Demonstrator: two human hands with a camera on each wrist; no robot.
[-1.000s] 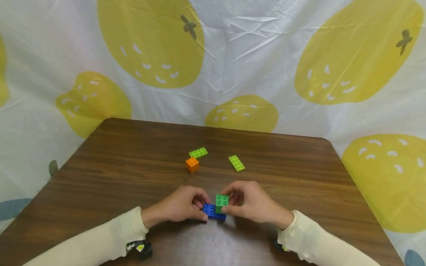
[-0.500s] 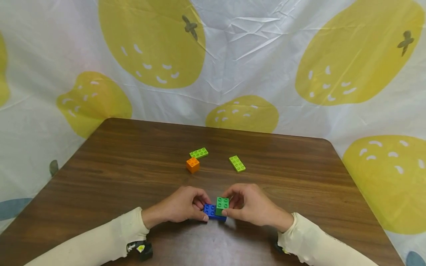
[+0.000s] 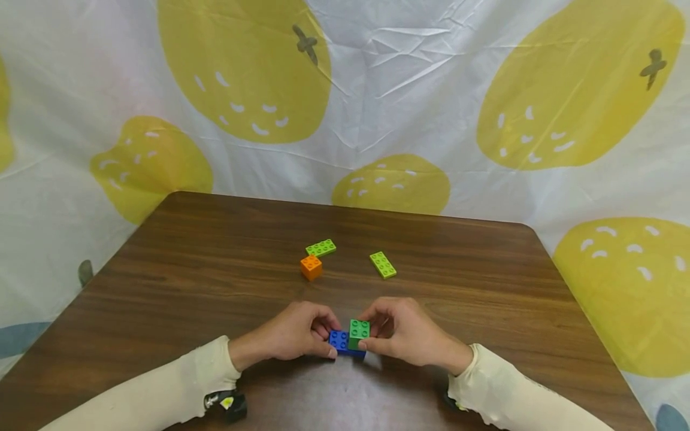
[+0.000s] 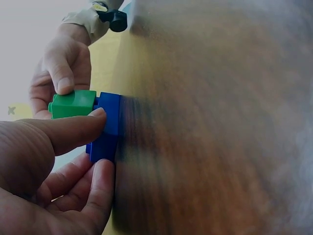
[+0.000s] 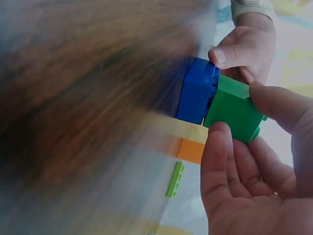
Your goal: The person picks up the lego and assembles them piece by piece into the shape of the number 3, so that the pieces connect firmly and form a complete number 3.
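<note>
Near the front of the table, my left hand [image 3: 293, 330] pinches the left end of a blue building brick [image 3: 338, 340] between thumb and fingers. The blue brick lies flat on the table, studs up. My right hand [image 3: 406, 332] grips a small square green brick [image 3: 359, 333] over the blue one's right half. In the right wrist view, a narrow gap with blue studs shows between the green brick [image 5: 234, 108] and the blue brick [image 5: 195, 90]. The left wrist view also shows the green brick [image 4: 74, 104] set slightly off the blue brick [image 4: 110, 115].
Farther back on the wooden table [image 3: 226, 251] stands a square orange brick [image 3: 311, 267]. One flat lime-green plate brick [image 3: 321, 248] lies just behind it, another lime-green plate brick [image 3: 383, 264] to its right. A lemon-print cloth [image 3: 388, 120] hangs behind the table.
The green brick, in my right hand, has come down slightly and toward me onto the blue brick's right half. My left hand has kept its place on the blue brick.
</note>
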